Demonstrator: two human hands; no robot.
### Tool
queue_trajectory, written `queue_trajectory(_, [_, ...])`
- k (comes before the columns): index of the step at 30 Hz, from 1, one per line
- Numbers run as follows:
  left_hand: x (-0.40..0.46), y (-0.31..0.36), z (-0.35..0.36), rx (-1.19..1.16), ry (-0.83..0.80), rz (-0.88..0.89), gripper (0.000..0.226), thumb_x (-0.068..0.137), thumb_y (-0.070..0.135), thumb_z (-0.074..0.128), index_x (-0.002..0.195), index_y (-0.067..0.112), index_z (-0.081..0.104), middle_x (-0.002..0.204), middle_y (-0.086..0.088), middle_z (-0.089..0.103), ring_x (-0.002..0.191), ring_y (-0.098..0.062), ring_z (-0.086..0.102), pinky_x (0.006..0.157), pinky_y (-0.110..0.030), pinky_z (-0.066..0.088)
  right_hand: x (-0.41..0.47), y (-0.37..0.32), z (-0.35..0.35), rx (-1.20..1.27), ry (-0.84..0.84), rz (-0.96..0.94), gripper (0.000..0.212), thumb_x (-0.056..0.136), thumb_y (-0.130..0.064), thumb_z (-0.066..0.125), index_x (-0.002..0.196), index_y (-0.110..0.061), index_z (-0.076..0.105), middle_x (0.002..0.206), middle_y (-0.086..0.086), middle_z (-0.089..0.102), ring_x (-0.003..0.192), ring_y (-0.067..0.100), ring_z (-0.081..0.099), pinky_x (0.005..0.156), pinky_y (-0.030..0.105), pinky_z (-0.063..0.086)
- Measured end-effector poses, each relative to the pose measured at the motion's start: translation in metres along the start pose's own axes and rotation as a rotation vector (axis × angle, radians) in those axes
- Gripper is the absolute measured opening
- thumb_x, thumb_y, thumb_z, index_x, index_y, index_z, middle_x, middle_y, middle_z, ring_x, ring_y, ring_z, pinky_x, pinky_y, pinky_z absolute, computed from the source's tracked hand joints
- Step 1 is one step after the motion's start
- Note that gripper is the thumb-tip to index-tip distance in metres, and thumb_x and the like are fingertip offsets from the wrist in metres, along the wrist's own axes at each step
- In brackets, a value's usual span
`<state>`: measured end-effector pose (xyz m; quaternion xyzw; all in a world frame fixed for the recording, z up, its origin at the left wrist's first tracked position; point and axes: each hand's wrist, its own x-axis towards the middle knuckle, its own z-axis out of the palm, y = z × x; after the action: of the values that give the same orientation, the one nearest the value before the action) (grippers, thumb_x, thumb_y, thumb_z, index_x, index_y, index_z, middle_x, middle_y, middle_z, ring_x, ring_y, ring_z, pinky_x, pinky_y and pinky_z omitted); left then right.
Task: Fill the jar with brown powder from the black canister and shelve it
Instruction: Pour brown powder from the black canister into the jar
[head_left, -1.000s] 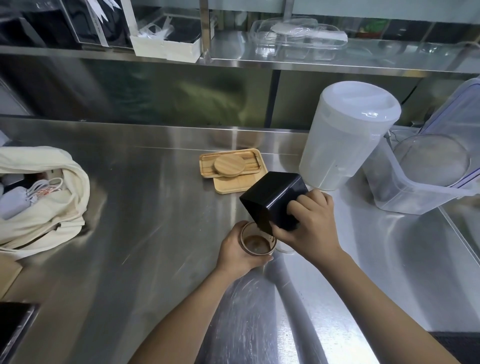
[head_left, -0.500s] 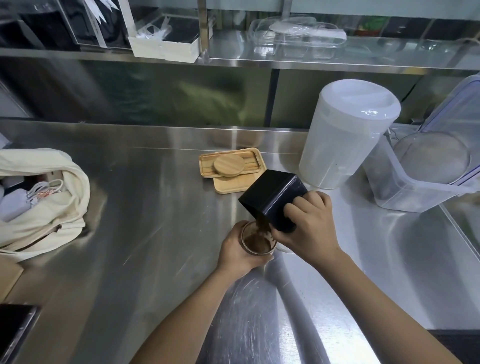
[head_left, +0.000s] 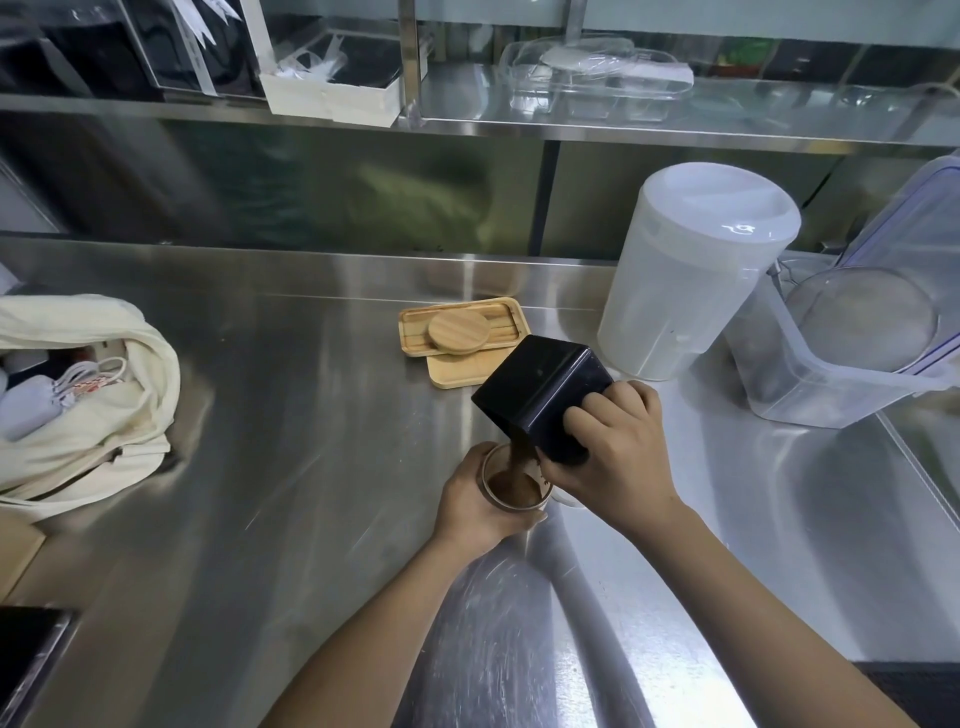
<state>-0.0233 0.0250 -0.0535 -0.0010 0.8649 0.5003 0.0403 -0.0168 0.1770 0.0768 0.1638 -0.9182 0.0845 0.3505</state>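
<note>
A small clear glass jar (head_left: 511, 491) stands on the steel counter, partly full of brown powder. My left hand (head_left: 475, 506) wraps around its left side. My right hand (head_left: 613, 457) grips the square black canister (head_left: 540, 389), tipped steeply with its mouth down-left over the jar. A stream of brown powder (head_left: 519, 454) falls from the canister's lower corner into the jar. A round wooden lid (head_left: 458, 331) lies on two wooden rectangular lids (head_left: 506, 358) behind the canister.
A tall white lidded container (head_left: 691, 270) and a clear plastic box (head_left: 852, 358) stand at the right. A cream cloth bag (head_left: 88, 400) lies at the left. A steel shelf (head_left: 519, 111) with boxes and clear trays runs above the counter's back.
The canister has tipped further and powder now streams out. The brown powder level in the jar has risen. Both hands have stayed in place.
</note>
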Motion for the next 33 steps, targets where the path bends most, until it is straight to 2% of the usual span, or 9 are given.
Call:
queue_trajectory(5, [0.000,0.000,0.001,-0.025,0.004,0.006,0.077,0.038,0.055,0.087,0.099,0.069,0.042,0.098,0.036,0.059,0.095,0.017,0.057,0.076,0.004,0.041,0.000,0.000,-0.001,-0.011,0.006,-0.016,0.029,0.073,-0.029,0.066,0.057,-0.010,0.049,0.056,0.005,0.049,0.059,0.027,0.045,0.069,0.037,0.040])
queue_trajectory(8, [0.001,-0.001,0.001,-0.043,-0.003,0.006,0.076,0.037,0.056,0.086,0.098,0.069,0.042,0.099,0.035,0.060,0.096,0.016,0.057,0.076,0.004,0.040,-0.001,0.001,-0.001,-0.001,0.022,-0.014,0.031,0.071,-0.028,0.070,0.058,-0.012,0.047,0.057,0.004,0.047,0.060,0.026,0.043,0.069,0.036,0.036])
queue_trajectory(13, [0.001,-0.004,0.001,-0.046,-0.027,0.011,0.073,0.039,0.056,0.086,0.100,0.054,0.047,0.103,0.028,0.062,0.100,0.005,0.060,0.079,0.000,0.042,-0.004,0.002,-0.001,-0.003,0.032,-0.028,0.031,0.071,-0.029,0.072,0.059,-0.013,0.047,0.058,0.004,0.047,0.060,0.025,0.042,0.070,0.035,0.034])
queue_trajectory(17, [0.003,-0.004,0.002,-0.037,-0.044,0.013,0.075,0.041,0.054,0.087,0.105,0.046,0.049,0.104,0.027,0.061,0.100,0.008,0.059,0.083,-0.004,0.045,-0.006,0.001,-0.003,-0.004,0.049,-0.043,0.033,0.068,-0.028,0.076,0.060,-0.014,0.047,0.058,0.004,0.047,0.062,0.023,0.039,0.070,0.033,0.033])
queue_trajectory(23, [0.003,-0.003,0.002,-0.030,-0.028,0.016,0.070,0.040,0.053,0.087,0.097,0.051,0.047,0.099,0.031,0.058,0.098,0.022,0.052,0.077,0.006,0.038,-0.009,0.002,-0.003,-0.021,0.017,-0.043,0.032,0.068,-0.029,0.077,0.062,-0.013,0.050,0.060,0.004,0.051,0.062,0.024,0.045,0.073,0.034,0.033])
queue_trajectory(29, [0.004,-0.007,0.002,0.010,-0.027,0.017,0.072,0.043,0.055,0.089,0.098,0.058,0.044,0.100,0.032,0.060,0.097,0.014,0.057,0.076,0.002,0.041,-0.010,0.002,-0.002,-0.006,0.032,-0.027,0.030,0.071,-0.030,0.071,0.062,-0.014,0.048,0.059,0.003,0.049,0.065,0.023,0.041,0.073,0.035,0.033])
queue_trajectory(33, [0.005,-0.008,0.003,0.014,-0.055,0.003,0.074,0.043,0.058,0.089,0.102,0.060,0.043,0.102,0.035,0.058,0.099,0.015,0.056,0.077,0.002,0.041,-0.009,0.001,-0.002,-0.019,0.019,-0.023,0.029,0.071,-0.028,0.071,0.062,-0.013,0.049,0.060,0.004,0.050,0.063,0.024,0.043,0.073,0.035,0.033])
